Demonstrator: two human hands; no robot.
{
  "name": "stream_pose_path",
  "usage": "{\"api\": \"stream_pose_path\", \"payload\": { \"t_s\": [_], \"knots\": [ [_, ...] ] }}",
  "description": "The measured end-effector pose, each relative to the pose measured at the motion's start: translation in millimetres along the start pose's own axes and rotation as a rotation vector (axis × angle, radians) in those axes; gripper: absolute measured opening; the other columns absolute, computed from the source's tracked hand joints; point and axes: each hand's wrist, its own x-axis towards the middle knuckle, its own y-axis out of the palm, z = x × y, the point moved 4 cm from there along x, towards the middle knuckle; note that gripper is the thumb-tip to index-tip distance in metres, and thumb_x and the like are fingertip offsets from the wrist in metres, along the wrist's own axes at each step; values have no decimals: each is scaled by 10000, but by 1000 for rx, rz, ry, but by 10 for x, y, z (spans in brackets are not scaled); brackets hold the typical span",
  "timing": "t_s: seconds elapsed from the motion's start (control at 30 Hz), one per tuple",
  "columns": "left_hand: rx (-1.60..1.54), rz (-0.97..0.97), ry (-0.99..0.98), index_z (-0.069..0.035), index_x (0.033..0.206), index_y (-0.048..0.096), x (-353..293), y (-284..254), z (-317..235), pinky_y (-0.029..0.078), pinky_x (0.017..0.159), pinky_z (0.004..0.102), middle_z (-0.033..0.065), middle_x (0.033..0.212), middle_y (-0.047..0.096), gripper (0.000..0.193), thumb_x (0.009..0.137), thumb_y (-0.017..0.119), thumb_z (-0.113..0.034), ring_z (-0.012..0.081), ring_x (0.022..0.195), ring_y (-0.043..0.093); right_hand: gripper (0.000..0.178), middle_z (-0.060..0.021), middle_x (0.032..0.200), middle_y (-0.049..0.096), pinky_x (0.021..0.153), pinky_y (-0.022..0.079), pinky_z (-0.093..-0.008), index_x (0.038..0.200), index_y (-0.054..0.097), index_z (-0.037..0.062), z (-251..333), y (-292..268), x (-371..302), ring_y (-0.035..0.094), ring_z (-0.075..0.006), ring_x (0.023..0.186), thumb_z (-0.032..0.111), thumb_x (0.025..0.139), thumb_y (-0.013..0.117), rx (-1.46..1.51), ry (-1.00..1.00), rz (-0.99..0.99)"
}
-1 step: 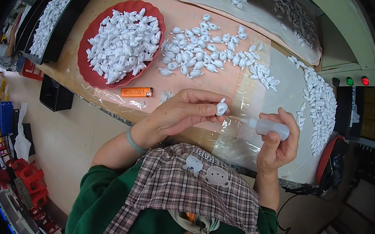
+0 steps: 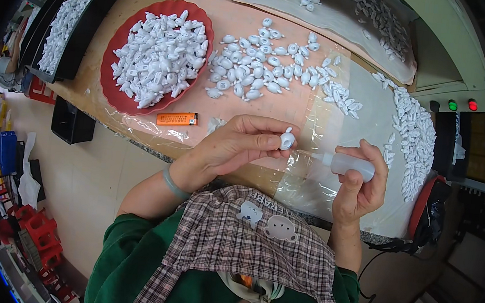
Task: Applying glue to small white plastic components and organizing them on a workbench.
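Note:
Between its thumb and fingers my left hand (image 2: pixel 234 142) pinches a small white plastic figure part (image 2: pixel 287 140) with a rounded body. My right hand (image 2: pixel 364 189) grips a translucent squeeze bottle (image 2: pixel 351 166), held on its side. The bottle's thin nozzle (image 2: pixel 310 154) points left at the white part; whether the tip touches it I cannot tell. Beyond my hands, several similar white parts (image 2: pixel 251 64) lie spread over the pink sheet. Smaller, slimmer white pieces (image 2: pixel 341 98) lie to the right of them.
A red scalloped bowl (image 2: pixel 106 80) heaped with white parts stands at left, with an orange lighter (image 2: pixel 177 119) in front. A black tray (image 2: pixel 76 48) of white pieces sits farther left. More slim pieces (image 2: pixel 413 141) form a pile at right. A pale green metal cabinet (image 2: pixel 467 56) borders the back.

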Motion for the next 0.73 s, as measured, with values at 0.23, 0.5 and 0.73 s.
{"api": "stream_pose_path", "payload": {
  "t_s": [0.23, 0.5, 0.73],
  "knots": [
    [3, 1, -28, 59, 1210, 552, -7, -12, 17, 491, 874, 284, 126, 1065, 638, 391, 864, 639, -101, 172, 938, 613, 431, -193, 908, 645, 704, 519, -292, 1141, 517, -86, 18, -6, 2, 669, -231, 787, 269, 912, 602, 25, -19, 38],
    [7, -1, -22, 59, 1205, 556, -1, -39, 31, 499, 865, 275, 130, 1058, 640, 388, 866, 640, -109, 169, 923, 619, 417, -180, 875, 653, 603, 462, -248, 1135, 523, -68, 8, 22, 17, 588, -162, 678, 282, 918, 586, -20, -54, 52],
    [16, 4, -33, 56, 1213, 552, -2, -56, 52, 501, 870, 275, 130, 1069, 638, 391, 869, 637, -110, 173, 930, 621, 428, -167, 841, 667, 538, 443, -218, 1153, 521, -44, -4, 35, 32, 538, -103, 592, 316, 927, 570, -39, -69, 70]
  ]
}}
